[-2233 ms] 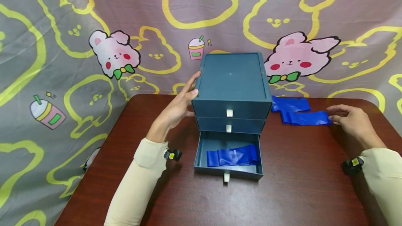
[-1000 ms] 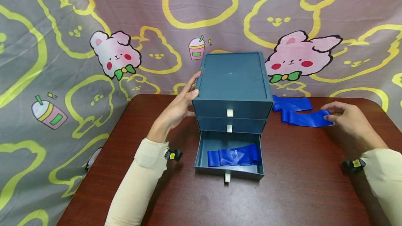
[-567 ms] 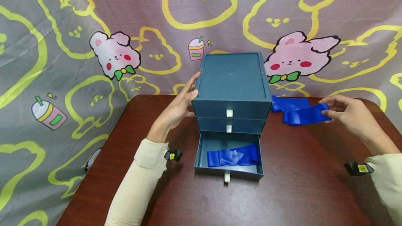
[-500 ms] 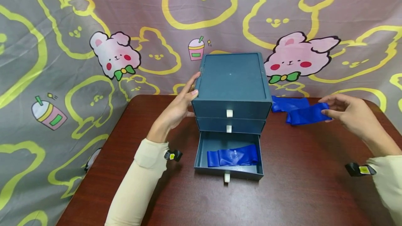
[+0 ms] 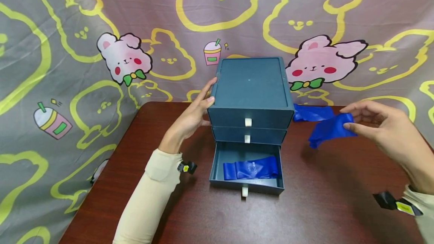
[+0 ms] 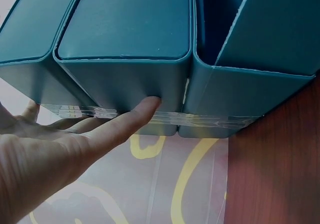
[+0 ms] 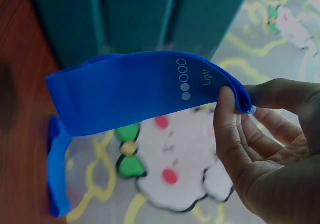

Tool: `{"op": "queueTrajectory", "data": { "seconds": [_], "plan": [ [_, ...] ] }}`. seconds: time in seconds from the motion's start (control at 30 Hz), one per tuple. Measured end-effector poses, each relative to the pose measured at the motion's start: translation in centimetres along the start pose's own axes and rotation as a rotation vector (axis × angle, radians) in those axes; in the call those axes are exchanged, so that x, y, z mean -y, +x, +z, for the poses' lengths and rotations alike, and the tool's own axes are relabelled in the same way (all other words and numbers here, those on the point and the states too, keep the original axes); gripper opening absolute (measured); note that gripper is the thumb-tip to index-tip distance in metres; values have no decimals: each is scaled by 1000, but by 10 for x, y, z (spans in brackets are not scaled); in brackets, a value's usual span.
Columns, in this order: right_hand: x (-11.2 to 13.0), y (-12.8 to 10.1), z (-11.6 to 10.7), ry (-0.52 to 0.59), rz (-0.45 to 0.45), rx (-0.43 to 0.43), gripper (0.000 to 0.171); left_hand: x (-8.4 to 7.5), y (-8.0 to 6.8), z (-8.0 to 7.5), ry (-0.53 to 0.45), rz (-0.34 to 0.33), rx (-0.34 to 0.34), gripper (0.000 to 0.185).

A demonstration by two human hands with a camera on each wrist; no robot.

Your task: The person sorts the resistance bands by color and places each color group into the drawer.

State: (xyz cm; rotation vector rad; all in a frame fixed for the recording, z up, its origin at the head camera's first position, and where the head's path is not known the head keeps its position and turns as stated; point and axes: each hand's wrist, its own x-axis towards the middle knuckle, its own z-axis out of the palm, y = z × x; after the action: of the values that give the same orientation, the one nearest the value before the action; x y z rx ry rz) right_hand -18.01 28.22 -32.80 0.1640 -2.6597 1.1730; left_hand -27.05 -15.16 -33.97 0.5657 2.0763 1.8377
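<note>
A blue resistance band [image 7: 130,93], printed with circles and "Light", is pinched at one end by my right hand [image 5: 383,125]. It hangs above the table, to the right of a dark teal drawer unit [image 5: 251,86]. My left hand [image 5: 190,118] rests against the unit's left side, its fingers fairly straight, as the left wrist view also shows. The bottom drawer [image 5: 220,153] is pulled out. Inside it lies a folded blue band [image 5: 252,168]. Another blue band [image 5: 313,113] lies on the table behind the held one.
Two upper drawers with white pull tabs [image 5: 248,122] are closed. Clear tape [image 6: 200,120] runs along the unit's side. The brown table [image 5: 162,199] ends at the back against a patterned cloth [image 5: 142,6].
My right hand has taken hold of the nearer blue band's end, lifted it off the table and drawn it slightly toward me. The left hand and the drawer unit have not moved.
</note>
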Motion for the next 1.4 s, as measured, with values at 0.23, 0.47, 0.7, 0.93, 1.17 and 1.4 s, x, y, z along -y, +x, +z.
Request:
{"op": "queueTrajectory", "data": {
  "seconds": [0.23,0.47,0.7,0.93,1.17,1.4],
  "plan": [
    [37,-21,5,53,-11,31,32,1,0,0,5,-1,-9,55],
    [75,-36,24,68,-44,79,33,1,-1,0,16,-2,-23,54],
    [107,-39,60,178,-187,190,31,1,-1,0,26,-3,-35,55],
    [125,-36,112,245,-167,260,25,1,-1,0,17,-3,-32,54],
    [130,-32,157,352,-157,299,28,1,0,1,14,0,-25,54],
    [139,-28,181,355,-188,314,26,0,0,1,10,-3,-25,54]
  ]
}}
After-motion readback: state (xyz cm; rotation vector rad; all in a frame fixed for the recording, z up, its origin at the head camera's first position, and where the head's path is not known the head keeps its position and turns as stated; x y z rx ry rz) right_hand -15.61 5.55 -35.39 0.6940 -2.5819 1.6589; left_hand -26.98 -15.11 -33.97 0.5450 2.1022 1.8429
